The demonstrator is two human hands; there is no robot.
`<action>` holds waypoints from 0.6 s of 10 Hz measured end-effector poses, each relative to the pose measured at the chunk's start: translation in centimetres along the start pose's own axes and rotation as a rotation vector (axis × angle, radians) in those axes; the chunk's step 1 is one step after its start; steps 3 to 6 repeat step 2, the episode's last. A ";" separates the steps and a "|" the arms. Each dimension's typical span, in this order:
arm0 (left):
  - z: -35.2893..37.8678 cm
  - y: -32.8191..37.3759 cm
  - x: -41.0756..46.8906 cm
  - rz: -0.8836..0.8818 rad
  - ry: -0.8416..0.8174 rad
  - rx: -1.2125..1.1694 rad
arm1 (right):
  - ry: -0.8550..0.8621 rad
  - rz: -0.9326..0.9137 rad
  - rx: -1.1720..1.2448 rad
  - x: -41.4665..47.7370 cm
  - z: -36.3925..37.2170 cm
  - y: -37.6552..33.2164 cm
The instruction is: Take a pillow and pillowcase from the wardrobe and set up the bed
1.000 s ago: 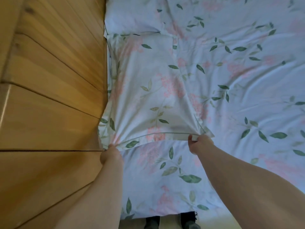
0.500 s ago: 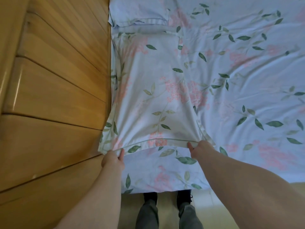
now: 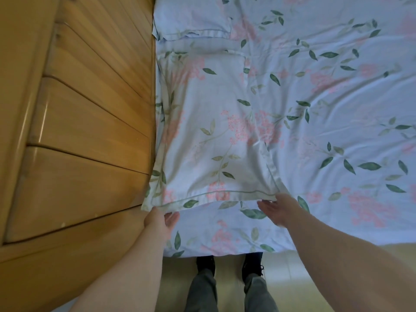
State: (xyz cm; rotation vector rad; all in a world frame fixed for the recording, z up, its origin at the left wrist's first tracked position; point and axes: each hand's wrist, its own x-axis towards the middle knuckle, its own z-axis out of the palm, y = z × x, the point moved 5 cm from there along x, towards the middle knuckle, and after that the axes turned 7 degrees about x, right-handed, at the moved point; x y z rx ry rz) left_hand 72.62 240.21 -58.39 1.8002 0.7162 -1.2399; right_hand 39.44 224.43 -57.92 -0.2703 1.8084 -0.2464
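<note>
A pillow in a pale blue floral pillowcase (image 3: 211, 136) lies flat on the bed beside the wooden headboard. Its near hemmed edge runs between my two hands. My left hand (image 3: 161, 219) sits just below the near left corner, fingers spread and palm up, touching or just under the hem. My right hand (image 3: 278, 209) hovers at the near right corner with fingers apart, holding nothing. The matching floral bedsheet (image 3: 337, 109) covers the mattress.
A second pillow (image 3: 193, 21) lies further along the headboard. The slatted wooden headboard (image 3: 90, 109) fills the left side. My legs and dark shoes (image 3: 229, 266) stand on the floor at the bed's near edge.
Both hands have let go of the pillowcase's near corners and opened. The right hand has pulled slightly back and right. The view has shifted down, showing more floor.
</note>
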 end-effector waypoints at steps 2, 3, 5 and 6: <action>-4.7 -4.5 -5.1 0.057 -0.102 0.762 | -0.156 -0.013 -0.290 -4.3 -5.6 6.0; -4.7 -4.5 -5.1 0.057 -0.102 0.762 | -0.156 -0.013 -0.290 -4.3 -5.6 6.0; -4.7 -4.5 -5.1 0.057 -0.102 0.762 | -0.156 -0.013 -0.290 -4.3 -5.6 6.0; -4.7 -4.5 -5.1 0.057 -0.102 0.762 | -0.156 -0.013 -0.290 -4.3 -5.6 6.0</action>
